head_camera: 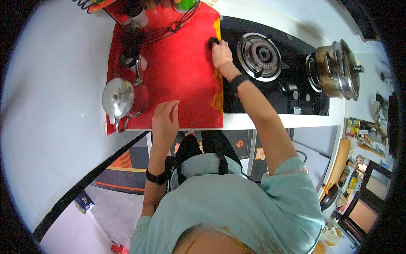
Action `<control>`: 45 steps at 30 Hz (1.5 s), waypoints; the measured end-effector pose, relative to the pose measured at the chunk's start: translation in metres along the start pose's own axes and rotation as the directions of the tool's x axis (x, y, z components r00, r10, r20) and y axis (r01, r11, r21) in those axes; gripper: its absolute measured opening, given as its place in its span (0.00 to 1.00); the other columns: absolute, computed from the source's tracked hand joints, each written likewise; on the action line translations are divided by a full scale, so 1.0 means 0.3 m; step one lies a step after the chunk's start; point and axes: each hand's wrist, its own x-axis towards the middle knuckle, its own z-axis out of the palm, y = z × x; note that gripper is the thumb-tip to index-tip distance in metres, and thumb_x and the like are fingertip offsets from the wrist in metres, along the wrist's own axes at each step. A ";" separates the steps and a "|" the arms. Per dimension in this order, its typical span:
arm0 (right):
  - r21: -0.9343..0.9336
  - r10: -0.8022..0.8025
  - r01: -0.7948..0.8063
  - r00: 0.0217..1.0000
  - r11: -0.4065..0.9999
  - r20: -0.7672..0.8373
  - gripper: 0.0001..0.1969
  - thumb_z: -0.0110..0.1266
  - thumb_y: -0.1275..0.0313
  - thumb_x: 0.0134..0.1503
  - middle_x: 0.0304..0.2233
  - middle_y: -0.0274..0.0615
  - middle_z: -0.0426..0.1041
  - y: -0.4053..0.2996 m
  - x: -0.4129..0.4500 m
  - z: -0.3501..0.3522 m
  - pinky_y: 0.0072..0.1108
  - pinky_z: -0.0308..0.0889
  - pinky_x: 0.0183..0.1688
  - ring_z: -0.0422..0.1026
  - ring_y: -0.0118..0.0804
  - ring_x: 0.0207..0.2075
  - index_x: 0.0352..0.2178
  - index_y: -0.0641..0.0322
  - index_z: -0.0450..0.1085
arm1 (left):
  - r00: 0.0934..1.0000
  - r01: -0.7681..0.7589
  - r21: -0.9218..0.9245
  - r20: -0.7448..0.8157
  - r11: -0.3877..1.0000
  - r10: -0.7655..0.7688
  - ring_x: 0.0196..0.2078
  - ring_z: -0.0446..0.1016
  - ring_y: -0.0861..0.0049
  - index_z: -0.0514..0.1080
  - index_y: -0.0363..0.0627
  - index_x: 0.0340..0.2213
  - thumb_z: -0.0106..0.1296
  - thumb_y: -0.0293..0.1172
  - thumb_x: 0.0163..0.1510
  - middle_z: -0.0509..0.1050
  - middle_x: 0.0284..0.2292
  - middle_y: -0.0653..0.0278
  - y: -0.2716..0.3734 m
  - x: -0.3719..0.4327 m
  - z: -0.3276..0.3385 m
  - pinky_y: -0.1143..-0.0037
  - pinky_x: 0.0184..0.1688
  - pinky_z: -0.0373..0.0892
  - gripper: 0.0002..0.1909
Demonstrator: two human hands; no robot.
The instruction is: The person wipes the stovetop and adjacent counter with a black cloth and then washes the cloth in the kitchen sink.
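My right hand (222,54) is closed around a small dark object (213,41), perhaps a scrubber or wad of cloth; blur hides its exact kind. It rests on the right border of a glossy red counter covering (184,63), beside the black gas hob (231,95). Yellowish patches (217,98) run along that border. Over the front part of the red covering hovers my left hand (165,119), holding nothing, with thumb and fingers slightly apart. To its left stands a steel pot with a domed lid (118,97) and loop handles.
A gas burner (263,54) lies right of my right hand. Farther right, a lidded pot (336,70) occupies the second burner. Jars (130,60) line the left wall, and a wire rack (174,28) sits at the back near a green can (184,4).
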 end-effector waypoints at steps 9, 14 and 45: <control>0.011 -0.095 0.095 0.994 0.995 0.056 0.18 0.45 0.75 0.42 0.36 0.50 0.64 -0.086 -0.560 -0.009 0.22 0.59 0.45 0.61 0.42 0.42 0.39 0.67 0.63 | 0.991 -0.060 -0.042 0.114 0.997 0.064 0.34 0.69 0.59 0.70 0.37 0.30 0.45 0.28 0.48 0.70 0.31 0.51 -0.060 -0.054 0.070 0.69 0.37 0.65 0.08; 0.243 -0.138 0.160 0.985 0.957 -0.102 0.23 0.43 0.81 0.39 0.31 0.50 0.64 -0.166 -0.742 0.008 0.27 0.61 0.42 0.62 0.48 0.38 0.42 0.68 0.62 | 0.981 -0.116 -0.022 0.152 0.993 0.118 0.34 0.69 0.59 0.70 0.36 0.30 0.45 0.26 0.48 0.70 0.30 0.50 -0.086 -0.073 0.132 0.69 0.37 0.65 0.08; 0.930 0.158 -0.365 0.916 -0.054 0.369 0.10 0.42 0.72 0.55 0.25 0.36 0.70 0.244 -0.650 -0.087 0.14 0.63 0.28 0.67 0.22 0.26 0.36 0.67 0.66 | 0.955 -0.287 -0.104 0.046 0.952 0.293 0.41 0.65 0.58 0.66 0.37 0.37 0.50 0.22 0.41 0.63 0.40 0.53 0.154 0.391 0.542 0.70 0.41 0.64 0.17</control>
